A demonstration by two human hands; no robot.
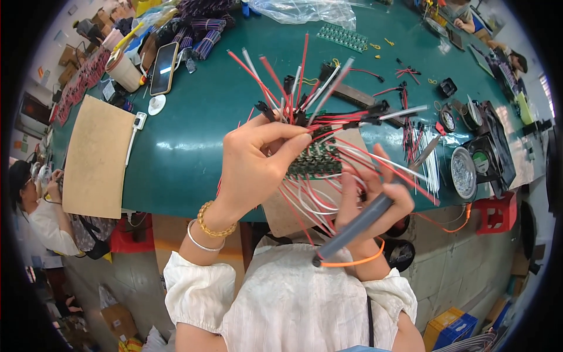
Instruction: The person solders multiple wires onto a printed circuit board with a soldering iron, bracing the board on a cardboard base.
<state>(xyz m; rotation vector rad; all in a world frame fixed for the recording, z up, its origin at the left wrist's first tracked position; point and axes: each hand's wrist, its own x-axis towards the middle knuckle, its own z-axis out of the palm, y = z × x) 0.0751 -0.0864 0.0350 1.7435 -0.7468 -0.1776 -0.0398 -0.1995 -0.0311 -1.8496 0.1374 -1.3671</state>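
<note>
Over the near edge of the green table, my left hand [258, 155] pinches a bunch of red and white wires [346, 117] with small black connectors. The wires fan out from a green circuit board panel [314, 164], partly hidden behind my fingers. More of them hang below it toward my lap. My right hand [375, 199] is wrapped round the dark grey handle of a soldering iron [360, 226], just right of the panel. Its metal tip points up and away to the right, and an orange cord leaves its lower end. The right fingers are somewhat blurred.
A phone [165, 68], a cup [123, 71] and a tan sheet [94, 155] lie to the left. Another green board panel [343, 38] is at the back. Loose white wires [432, 170], a metal bowl [464, 172] and a black fan [485, 159] are at right. A person [35, 214] sits far left.
</note>
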